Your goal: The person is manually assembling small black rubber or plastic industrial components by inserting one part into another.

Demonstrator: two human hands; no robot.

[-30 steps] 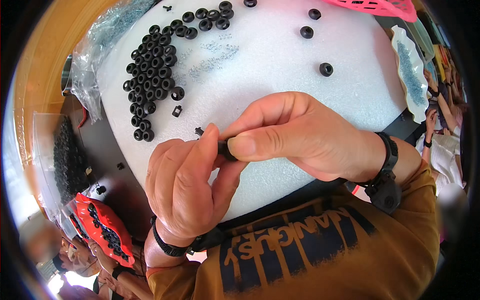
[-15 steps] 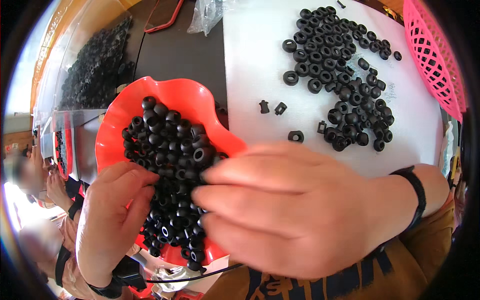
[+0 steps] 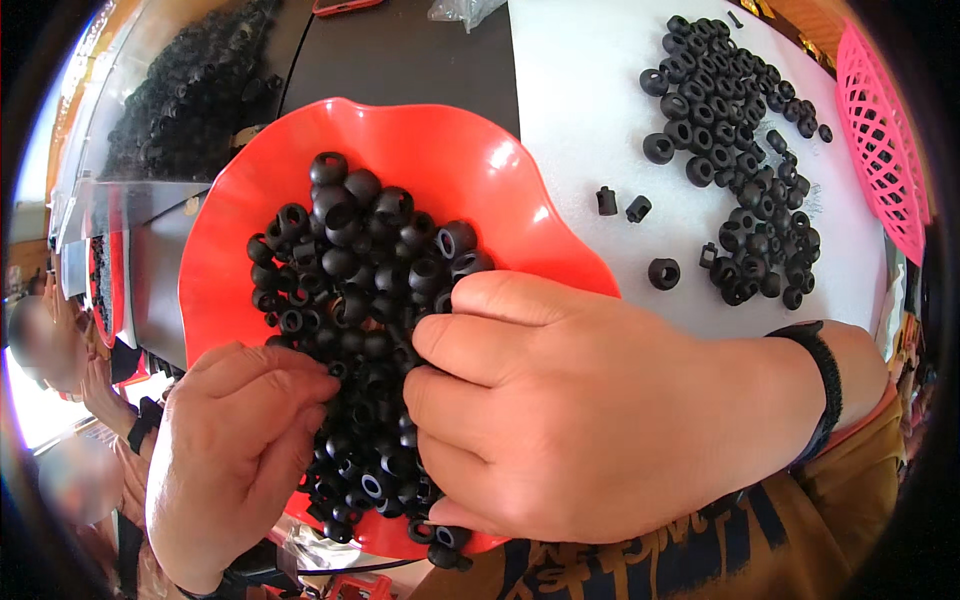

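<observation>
A red wavy-rimmed bowl [image 3: 470, 150] holds a heap of small black hollow parts [image 3: 345, 260], rounded and ring-like. At the heap's left side my left hand [image 3: 235, 440] is closed in a pinch, thumb and fingertips among the parts, a small ring right at the fingertips. Over the right side of the heap lies my right hand [image 3: 600, 410], back up, fingers curled inward against the parts. What either hand grips is hidden. A few parts rest at the bowl's near rim, below the right hand's fingertips.
On a white board [image 3: 590, 90] to the right lie many loose black parts [image 3: 720, 140], several of them apart. A pink lattice basket [image 3: 880, 140] stands at far right. Far left is a clear bin [image 3: 190, 100] of black parts. Another person's hand [image 3: 105, 395] shows at left.
The view has shifted, so the board and its parts sit farther right. More of the bowl's right side shows. My right hand, blurred before, is now sharper and has its fingers more curled.
</observation>
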